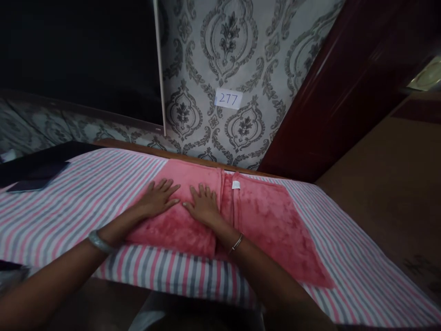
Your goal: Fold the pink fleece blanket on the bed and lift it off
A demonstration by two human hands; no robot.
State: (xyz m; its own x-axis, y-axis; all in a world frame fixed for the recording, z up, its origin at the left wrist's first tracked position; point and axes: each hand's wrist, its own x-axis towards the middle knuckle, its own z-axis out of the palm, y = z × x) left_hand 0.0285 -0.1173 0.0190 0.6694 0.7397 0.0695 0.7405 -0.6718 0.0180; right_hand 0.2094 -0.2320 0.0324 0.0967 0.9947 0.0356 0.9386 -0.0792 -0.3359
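Note:
A pink plush blanket (275, 220) lies folded in on itself, with a left and a right panel that nearly meet along a seam in the middle. On the left panel my left hand (156, 198) rests flat, its fingers spread. Close beside it, near that panel's inner edge, my right hand (203, 204) also presses flat with fingers apart. Neither hand grasps anything. A small white label (236, 185) shows at the top of the right panel's inner edge. My forearms hide parts of the blanket's lower edge.
Beneath the blanket spreads a striped cloth (82, 197) over the table. A dark flat object (37, 177) lies at its left end. Behind are a large black screen (79, 59), patterned wallpaper and a paper marked 277 (228, 98). A dark red door frame (320, 101) stands at the right.

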